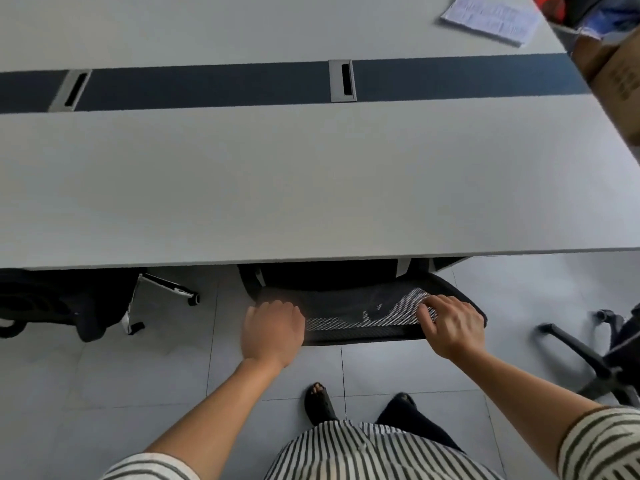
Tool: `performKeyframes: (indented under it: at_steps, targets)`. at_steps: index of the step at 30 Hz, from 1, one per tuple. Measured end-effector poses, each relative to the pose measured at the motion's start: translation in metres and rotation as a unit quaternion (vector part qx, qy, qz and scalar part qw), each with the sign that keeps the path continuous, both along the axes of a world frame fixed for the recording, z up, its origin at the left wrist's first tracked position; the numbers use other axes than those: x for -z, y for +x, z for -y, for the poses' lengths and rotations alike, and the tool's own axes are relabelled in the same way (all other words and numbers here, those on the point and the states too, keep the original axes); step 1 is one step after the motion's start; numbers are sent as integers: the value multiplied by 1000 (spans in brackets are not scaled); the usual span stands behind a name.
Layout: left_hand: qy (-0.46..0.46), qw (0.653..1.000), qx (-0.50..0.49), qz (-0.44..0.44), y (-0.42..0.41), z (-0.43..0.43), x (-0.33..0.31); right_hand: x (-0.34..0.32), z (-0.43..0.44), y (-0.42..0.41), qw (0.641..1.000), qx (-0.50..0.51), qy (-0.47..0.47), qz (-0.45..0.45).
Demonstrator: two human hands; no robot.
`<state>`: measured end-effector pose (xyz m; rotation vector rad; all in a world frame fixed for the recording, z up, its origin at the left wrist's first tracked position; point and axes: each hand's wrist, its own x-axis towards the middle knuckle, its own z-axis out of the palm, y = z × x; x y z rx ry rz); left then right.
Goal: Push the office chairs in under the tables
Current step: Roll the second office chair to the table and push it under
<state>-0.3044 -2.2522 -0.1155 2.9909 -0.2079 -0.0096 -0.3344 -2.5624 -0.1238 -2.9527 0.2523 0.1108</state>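
- Three chairs: your middle chair [360,306] sits mostly under the table [311,188]; another [52,303] left, a third [602,355] right.
- Your left hand [273,332] lies loosely curled on the mesh back's left end; grip unclear.
- Your right hand [452,325] rests on top, fingers [427,311] spread.
- Two cable ports [343,80].

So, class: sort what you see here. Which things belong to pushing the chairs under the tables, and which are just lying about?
Part of the job:
mesh-backed chair
left hand
right hand
table
chair on the left
chair on the right

Just lying about:
printed paper
cardboard box
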Motion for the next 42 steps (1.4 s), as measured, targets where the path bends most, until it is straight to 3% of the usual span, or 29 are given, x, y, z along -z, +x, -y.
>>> performKeyframes:
  at_steps: [7,16,31,37,42]
  targets:
    - [-10,1000,-7,-18,0,21,-4,-5,20,6,1000,-6,-10,22]
    - [-12,999,44,8,3,-21,0,-8,-17,-25,998,33,-8,-59]
    - [-30,998,56,-18,15,22,-1,-7,33,-4,1000,9,-15,-7]
    - [-8,994,22,-108,16,35,-17,-22,35,-16,995,22,89,-40]
    - [-114,984,37,-130,-17,112,-61,-52,88,-85,982,25,187,8]
